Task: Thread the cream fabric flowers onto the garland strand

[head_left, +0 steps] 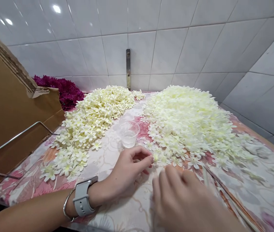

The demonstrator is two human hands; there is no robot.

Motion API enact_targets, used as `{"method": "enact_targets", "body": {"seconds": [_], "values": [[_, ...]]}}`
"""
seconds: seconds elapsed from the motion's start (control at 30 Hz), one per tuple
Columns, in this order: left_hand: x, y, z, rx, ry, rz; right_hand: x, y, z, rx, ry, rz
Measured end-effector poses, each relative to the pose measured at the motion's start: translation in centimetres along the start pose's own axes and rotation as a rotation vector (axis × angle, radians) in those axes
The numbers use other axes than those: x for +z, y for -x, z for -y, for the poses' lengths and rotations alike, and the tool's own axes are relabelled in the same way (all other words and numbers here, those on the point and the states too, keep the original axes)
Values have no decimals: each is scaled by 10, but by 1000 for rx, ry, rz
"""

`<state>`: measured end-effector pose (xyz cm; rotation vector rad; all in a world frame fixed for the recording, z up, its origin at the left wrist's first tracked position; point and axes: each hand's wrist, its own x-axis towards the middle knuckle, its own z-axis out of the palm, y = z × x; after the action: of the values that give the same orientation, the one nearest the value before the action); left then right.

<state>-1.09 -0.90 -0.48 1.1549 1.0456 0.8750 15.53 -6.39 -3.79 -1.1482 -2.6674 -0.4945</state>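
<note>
My left hand [133, 164], with a watch [83, 196] and a bangle on its wrist, is closed in a pinch at the near edge of the right flower pile. A pale yellow-green bit shows at its fingertips; whether it is held or lies behind them I cannot make out. Close by on the right, my right hand [178, 196] is smeared by motion, knuckles up and fingertips hidden. Beyond both hands spreads a heap of white artificial flower heads [187, 119]. A clear plastic cup [129, 137] with some clear contents stands just past my left hand.
A second heap of cream flowers [93, 112] lies left of the cup, with purple flowers [64, 91] behind it. A cardboard box [18, 122] and a bent metal rod [13, 138] flank the left side. Thin brown strips [231, 196] lie at right on the patterned cloth. A tiled wall [141, 51] closes the back.
</note>
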Motion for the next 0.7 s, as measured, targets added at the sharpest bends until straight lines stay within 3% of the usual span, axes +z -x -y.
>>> {"method": "enact_targets", "body": {"seconds": [0.03, 0.13, 0.23, 0.3, 0.57, 0.7], "values": [[-1, 0, 0, 41, -52, 8, -12, -21, -13, 10, -39, 111], [-3, 1, -2, 171, -272, 12, -33, -57, -42, 143, -336, 227], [-5, 3, -3, 284, -477, -14, -31, -57, -54, 214, -720, 280], [-5, 4, -4, 323, -547, -15, -24, -50, -58, 208, -847, 283], [1, 3, -7, 171, -583, 12, -12, -49, -57, 221, -978, 337], [1, 3, -7, 166, -597, -6, -13, -51, -57, 258, -1039, 398]]}}
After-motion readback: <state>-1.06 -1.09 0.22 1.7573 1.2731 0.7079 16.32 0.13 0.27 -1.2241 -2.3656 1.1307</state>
